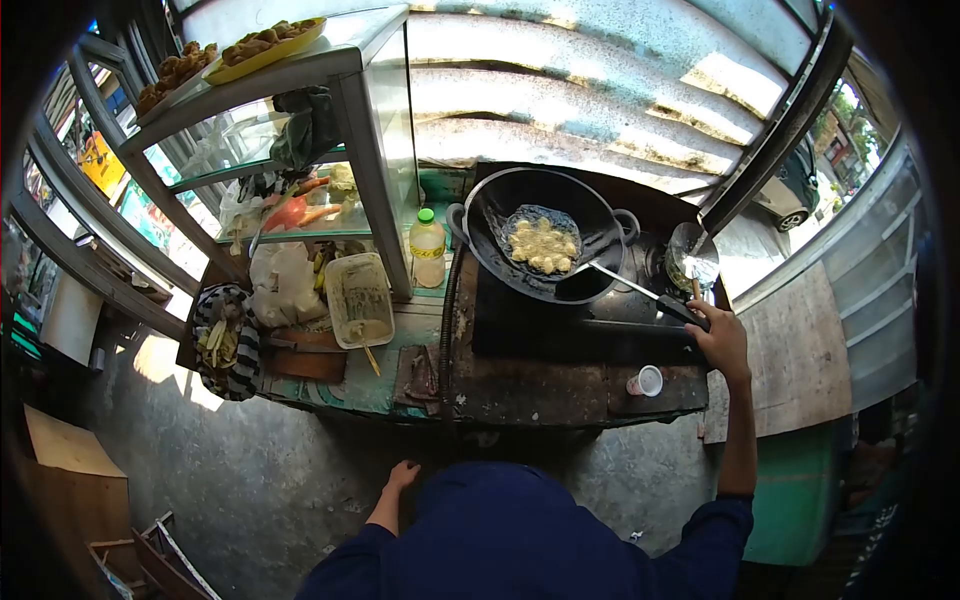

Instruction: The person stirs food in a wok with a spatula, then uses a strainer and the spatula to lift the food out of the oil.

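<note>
My right hand is closed around the black handle of a long metal spatula. The blade end of the spatula reaches into a large black wok. Several pale golden pieces of food lie clustered in bubbling oil at the bottom of the wok. Near my body, below the front edge of the counter, my left hand hangs with its fingers curled, and nothing shows in it. A small white cup stands on the stove's front edge, left of my right forearm.
A glass display case rises at left, with a yellow tray of fried food on top. A bottle with a green cap, a rectangular tub and a knife sit on the counter. A strainer rests right of the wok.
</note>
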`<state>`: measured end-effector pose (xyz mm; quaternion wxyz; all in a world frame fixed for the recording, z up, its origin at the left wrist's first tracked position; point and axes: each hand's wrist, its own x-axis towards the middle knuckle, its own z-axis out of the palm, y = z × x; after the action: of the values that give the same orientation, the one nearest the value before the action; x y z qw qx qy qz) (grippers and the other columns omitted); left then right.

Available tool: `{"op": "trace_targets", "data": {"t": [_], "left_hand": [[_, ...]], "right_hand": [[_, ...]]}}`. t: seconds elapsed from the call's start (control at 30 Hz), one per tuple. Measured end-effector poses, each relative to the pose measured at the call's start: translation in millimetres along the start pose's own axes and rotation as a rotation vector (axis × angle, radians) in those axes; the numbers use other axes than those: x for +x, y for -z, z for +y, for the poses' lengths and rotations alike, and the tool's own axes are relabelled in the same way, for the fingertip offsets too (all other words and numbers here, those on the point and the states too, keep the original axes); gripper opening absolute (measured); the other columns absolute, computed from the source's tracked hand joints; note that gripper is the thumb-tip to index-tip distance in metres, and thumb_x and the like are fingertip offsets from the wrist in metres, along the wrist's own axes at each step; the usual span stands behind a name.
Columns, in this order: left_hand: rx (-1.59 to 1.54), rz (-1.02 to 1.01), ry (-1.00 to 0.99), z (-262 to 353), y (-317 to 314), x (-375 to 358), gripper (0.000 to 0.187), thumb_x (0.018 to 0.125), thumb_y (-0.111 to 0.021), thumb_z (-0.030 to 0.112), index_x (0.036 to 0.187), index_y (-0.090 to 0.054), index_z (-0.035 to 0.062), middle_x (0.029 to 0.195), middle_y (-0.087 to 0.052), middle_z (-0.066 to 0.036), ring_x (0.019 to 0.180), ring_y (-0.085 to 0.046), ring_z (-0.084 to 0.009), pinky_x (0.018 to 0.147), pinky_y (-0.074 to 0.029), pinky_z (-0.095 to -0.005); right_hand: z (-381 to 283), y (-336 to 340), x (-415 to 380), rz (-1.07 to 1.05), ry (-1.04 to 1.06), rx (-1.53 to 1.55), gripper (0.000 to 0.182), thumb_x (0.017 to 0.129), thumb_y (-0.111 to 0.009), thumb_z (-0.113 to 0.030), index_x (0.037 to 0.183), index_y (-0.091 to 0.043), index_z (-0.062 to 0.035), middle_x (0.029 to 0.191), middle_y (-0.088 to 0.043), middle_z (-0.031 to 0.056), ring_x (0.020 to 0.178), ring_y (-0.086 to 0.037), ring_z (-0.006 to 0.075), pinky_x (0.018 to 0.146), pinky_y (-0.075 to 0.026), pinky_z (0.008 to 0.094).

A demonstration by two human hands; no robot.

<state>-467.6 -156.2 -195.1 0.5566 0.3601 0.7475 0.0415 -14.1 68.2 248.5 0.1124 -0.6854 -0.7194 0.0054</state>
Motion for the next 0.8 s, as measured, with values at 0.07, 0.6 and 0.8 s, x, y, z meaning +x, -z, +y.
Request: {"op": "trace_targets", "data": {"t": [0.07,0.6,0.8], "left_hand": [[0.028,0.009,0.066,-1,13,7,0.042,0.073,-0.048,0.029,0.104,-0.047,0.0001,0.100,-0.051,-0.019,0.092,-0.050,-0.0275,0.079,-0.039,-0.0336],[0.170,0.034,0.015,15,29,21,0.054,0.072,-0.047,0.033,0.110,-0.040,-0.0040,0.112,-0.040,-0.023,0.106,-0.038,-0.0319,0.088,-0.031,-0.0349],[0.130,0.001,0.052,10,28,28,0.058,0.072,-0.046,0.034,0.113,-0.036,-0.0051,0.114,-0.037,-0.024,0.108,-0.036,-0.0325,0.090,-0.030,-0.0339]], "right_hand": [[-3,-14,7,0.014,-0.007,-0.003,0.030,0.063,-0.060,-0.021,0.091,-0.056,-0.0126,0.077,-0.058,0.0124,0.072,-0.055,0.0285,0.065,-0.042,0.0352],[-34,-97,69,0.111,0.032,0.157,0.033,0.067,-0.056,-0.020,0.099,-0.053,-0.0144,0.075,-0.056,0.0165,0.071,-0.054,0.0325,0.062,-0.043,0.0376],[-51,-92,54,0.022,0.069,0.270,0.032,0.068,-0.056,-0.019,0.099,-0.054,-0.0123,0.079,-0.055,0.0198,0.074,-0.054,0.0322,0.065,-0.042,0.0348]]}}
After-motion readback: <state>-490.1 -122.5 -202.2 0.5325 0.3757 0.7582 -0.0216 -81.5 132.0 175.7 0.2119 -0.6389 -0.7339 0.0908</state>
